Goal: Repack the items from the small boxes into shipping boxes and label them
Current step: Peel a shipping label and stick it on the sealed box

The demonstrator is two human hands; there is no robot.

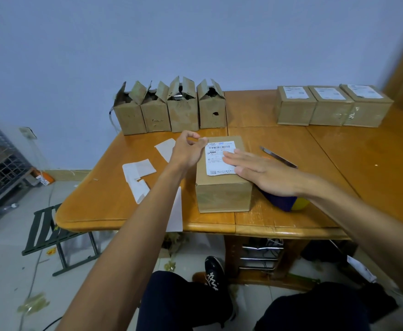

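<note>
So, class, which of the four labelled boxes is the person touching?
The front box, alone nearest the person: the right hand lies flat on its label. The other three sit in a row, back right.

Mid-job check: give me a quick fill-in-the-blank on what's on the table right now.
1. The right hand lies flat on the ____ atop the front box.
2. Along the back left stand ____ open small boxes.
3. At the back right, ____ closed boxes are already labelled.
4. The blade lies to the ____ of the front box.
Missing: label; four; three; right.
</note>
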